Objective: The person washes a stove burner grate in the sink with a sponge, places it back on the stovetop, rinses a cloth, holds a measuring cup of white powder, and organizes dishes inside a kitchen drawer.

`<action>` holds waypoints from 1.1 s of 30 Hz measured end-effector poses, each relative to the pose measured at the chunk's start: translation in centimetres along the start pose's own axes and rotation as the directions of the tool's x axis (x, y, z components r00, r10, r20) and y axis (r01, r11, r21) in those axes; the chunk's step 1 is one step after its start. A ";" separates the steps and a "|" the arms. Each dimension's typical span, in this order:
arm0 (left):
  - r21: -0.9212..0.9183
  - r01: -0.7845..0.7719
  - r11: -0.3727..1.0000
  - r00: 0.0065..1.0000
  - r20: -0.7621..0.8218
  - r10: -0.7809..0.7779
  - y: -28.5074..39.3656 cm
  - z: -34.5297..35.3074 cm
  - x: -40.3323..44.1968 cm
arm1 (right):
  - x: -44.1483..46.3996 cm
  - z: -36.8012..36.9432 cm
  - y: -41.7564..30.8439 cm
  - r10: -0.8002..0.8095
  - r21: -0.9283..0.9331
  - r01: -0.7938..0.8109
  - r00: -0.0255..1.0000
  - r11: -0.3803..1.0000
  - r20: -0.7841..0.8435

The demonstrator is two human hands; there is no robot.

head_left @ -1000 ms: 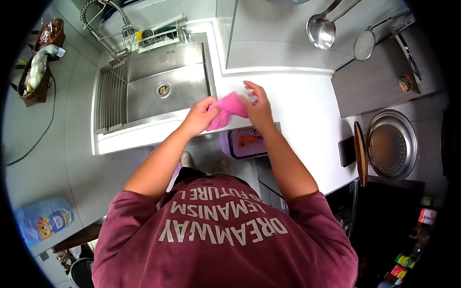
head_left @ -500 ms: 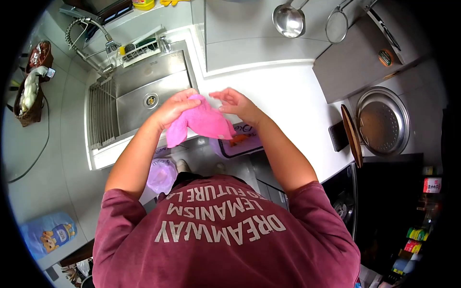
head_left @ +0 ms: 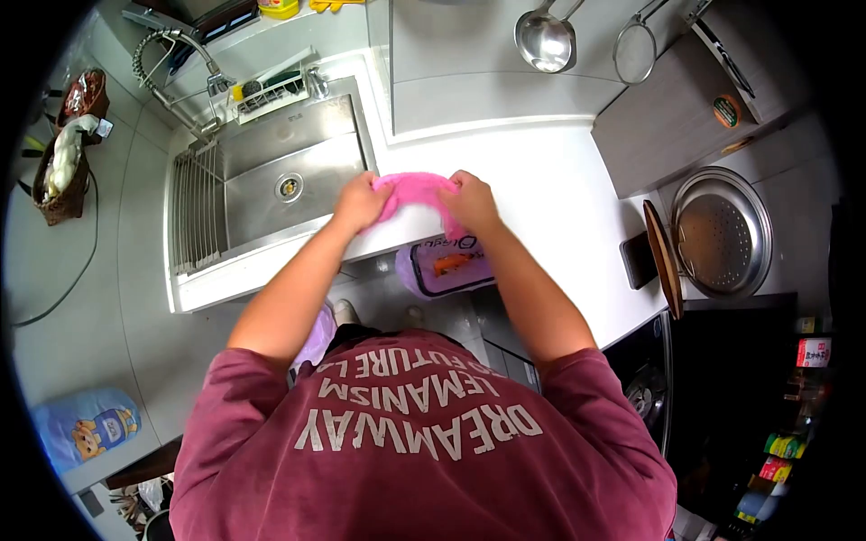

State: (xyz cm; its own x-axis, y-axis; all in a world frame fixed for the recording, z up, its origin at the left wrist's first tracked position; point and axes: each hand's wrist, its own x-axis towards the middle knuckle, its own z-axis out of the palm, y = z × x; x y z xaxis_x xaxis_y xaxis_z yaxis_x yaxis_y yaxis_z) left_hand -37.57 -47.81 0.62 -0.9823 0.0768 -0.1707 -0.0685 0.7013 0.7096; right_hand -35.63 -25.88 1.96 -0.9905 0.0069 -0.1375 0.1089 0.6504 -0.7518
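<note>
A pink cloth stretches in an arch between my two hands, over the front edge of the white counter. Its left end is gripped by my left hand, closed beside the sink's right front corner. My right hand is closed on the other end, with a bit of cloth hanging below it. Just below the hands, in front of the counter, is a purple bag with something orange in it.
To the left is the steel sink, with a roll-up rack and a spring faucet. A perforated steel tray, a round wooden board and a dark block stand at right. Ladles hang above.
My right hand was open beside the cloth half a second ago and has now closed on it. The cloth, which hung from my left hand, is now spread between both hands.
</note>
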 end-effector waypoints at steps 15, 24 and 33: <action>-0.896 0.342 0.285 0.878 0.413 0.243 6.2 2.8 -1.9 | -5.0 -0.2 3.8 -0.006 0.898 -0.311 0.944 0.312 0.329; -0.849 0.339 0.405 0.902 0.416 0.116 4.1 4.3 -1.9 | -3.1 0.5 2.9 0.131 0.917 -0.055 0.991 0.394 0.003; -0.890 -0.060 0.452 0.994 -0.094 -0.054 0.8 -8.8 -2.3 | 3.5 4.6 -8.7 -0.240 0.817 -0.004 0.955 0.577 0.175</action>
State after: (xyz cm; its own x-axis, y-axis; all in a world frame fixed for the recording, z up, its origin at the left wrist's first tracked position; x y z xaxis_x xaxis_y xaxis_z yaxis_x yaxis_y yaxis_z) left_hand -36.93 -53.63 7.61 -0.9893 -0.0283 -0.1434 -0.1271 -0.3181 0.9395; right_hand -39.62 -35.02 5.11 -0.9572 -0.2823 -0.0636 0.1360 -0.2448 -0.9600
